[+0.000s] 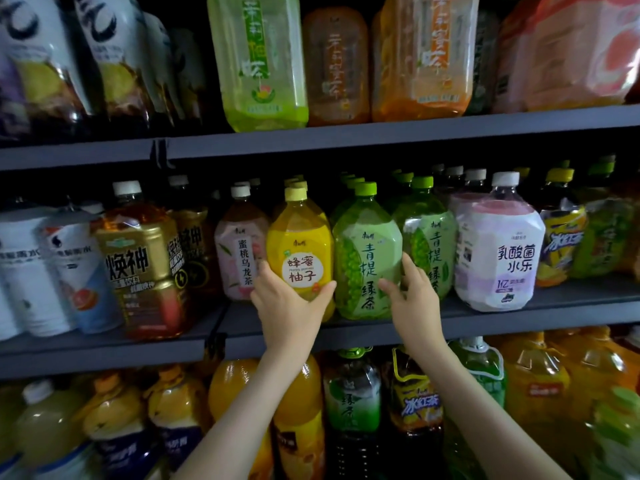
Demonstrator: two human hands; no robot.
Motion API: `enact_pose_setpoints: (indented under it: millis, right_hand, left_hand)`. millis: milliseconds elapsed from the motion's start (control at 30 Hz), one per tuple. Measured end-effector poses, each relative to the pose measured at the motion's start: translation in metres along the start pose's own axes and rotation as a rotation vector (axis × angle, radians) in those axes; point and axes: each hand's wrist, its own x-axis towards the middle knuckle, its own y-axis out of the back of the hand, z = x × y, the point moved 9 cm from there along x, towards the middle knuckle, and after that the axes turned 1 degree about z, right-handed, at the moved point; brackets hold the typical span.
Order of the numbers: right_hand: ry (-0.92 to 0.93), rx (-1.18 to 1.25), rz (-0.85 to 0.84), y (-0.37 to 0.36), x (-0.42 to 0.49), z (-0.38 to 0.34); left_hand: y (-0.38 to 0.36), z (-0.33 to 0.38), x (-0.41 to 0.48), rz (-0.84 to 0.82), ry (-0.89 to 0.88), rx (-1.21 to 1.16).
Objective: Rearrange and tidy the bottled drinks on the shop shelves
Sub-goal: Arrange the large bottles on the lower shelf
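Three shelf boards [346, 332] cross the frame, stacked top to bottom. Two hands reach in at centre: the left hand [287, 303] and the right hand [412, 299]. Front row of the middle shelf: one yellow bottle [299, 237], two green tea bottles [367, 251], one pink peach bottle [239, 247], one white-wrapped bottle [498, 247] at right.

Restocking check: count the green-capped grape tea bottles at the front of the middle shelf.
2. One stands beside the yellow bottle, between the hands; the other is just right of it, by the white-capped bottle. More green caps show behind.

Single head-worn view, facing forward, close to the middle shelf [346, 332], drinks filling the frame
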Motion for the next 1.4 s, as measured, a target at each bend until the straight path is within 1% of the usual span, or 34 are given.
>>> enact_pose_setpoints:
  millis: [33,67,100,133,167,200,233,267,300,367,433,533,667,733,767,800,867,933,1000,1100,1200,1300,1400]
  right_hand:
    - [0.011,-0.003,0.025,0.0,-0.002,-0.001]
    - [0.032,-0.004,0.066,0.002,-0.004,-0.003]
    - [0.061,-0.003,0.114,0.005,-0.007,-0.005]
    - [0.097,-0.003,0.157,0.008,-0.011,-0.008]
    - [0.133,0.002,0.187,0.011,-0.016,-0.009]
    - [0.161,0.013,0.209,0.012,-0.02,-0.01]
    - [0.184,0.024,0.224,0.013,-0.024,-0.009]
    - [0.203,0.026,0.236,0.016,-0.027,-0.008]
    - [0.216,0.021,0.235,0.018,-0.03,-0.006]
    - [0.211,0.019,0.18,0.025,-0.032,0.001]
    - [0.192,0.009,0.105,0.035,-0.032,0.005]
    - [0.147,-0.065,-0.011,0.052,-0.029,0.012]
    - [-0.047,-0.232,-0.116,0.083,-0.03,0.03]
    - [-0.153,-0.259,-0.164,0.098,-0.032,0.035]
    - [-0.223,-0.236,-0.164,0.106,-0.033,0.036]
    - [-0.315,-0.191,-0.141,0.118,-0.034,0.036]
    - [-0.554,-0.044,-0.06,0.145,-0.039,0.041]
    - [-0.754,0.092,0.021,0.174,-0.049,0.046]
    - [-0.879,0.162,0.092,0.208,-0.057,0.045]
    - [-0.988,0.199,0.165,0.262,-0.065,0.036]
    - [-1.082,0.204,0.223,0.313,-0.073,0.031]
    - [-1.132,0.225,0.251,0.36,-0.067,0.033]
    - [-1.149,0.181,0.239,0.402,-0.054,0.044]
  left_hand:
    - [0.0,0.0,-0.002,0.007,-0.009,-0.013]
    - [0.001,0.003,-0.006,0.036,-0.058,-0.008]
    - [0.002,0.013,-0.012,0.086,-0.164,0.025]
    - [0.002,0.025,-0.022,0.141,-0.308,0.059]
    - [-0.001,0.037,-0.035,0.174,-0.459,0.062]
    - [-0.006,0.048,-0.049,0.174,-0.587,0.032]
    - [-0.012,0.056,-0.061,0.138,-0.679,-0.016]
    - [-0.02,0.062,-0.072,0.074,-0.732,-0.069]
    - [-0.028,0.067,-0.079,-0.008,-0.747,-0.132]
    - [-0.046,0.073,-0.086,-0.179,-0.682,-0.256]
    - [-0.063,0.075,-0.088,-0.284,-0.582,-0.286]
    - [-0.09,0.078,-0.094,-0.425,-0.471,-0.22]
    - [-0.12,0.083,-0.106,-0.685,-0.303,-0.031]
    - [-0.128,0.09,-0.111,-0.79,-0.218,0.042]
    - [-0.131,0.091,-0.113,-0.842,-0.133,0.042]
    - [-0.133,0.093,-0.116,-0.893,-0.011,0.0]
    - [-0.134,0.105,-0.126,-0.999,0.233,-0.13]
    - [-0.136,0.125,-0.141,-1.094,0.35,-0.167]
    - [-0.137,0.149,-0.156,-1.174,0.45,-0.17]
    - [-0.137,0.197,-0.177,-1.233,0.533,-0.172]
    - [-0.141,0.251,-0.197,-1.297,0.554,-0.152]
    - [-0.154,0.301,-0.217,-1.34,0.605,-0.144]
    - [-0.174,0.334,-0.225,-1.292,0.64,-0.114]
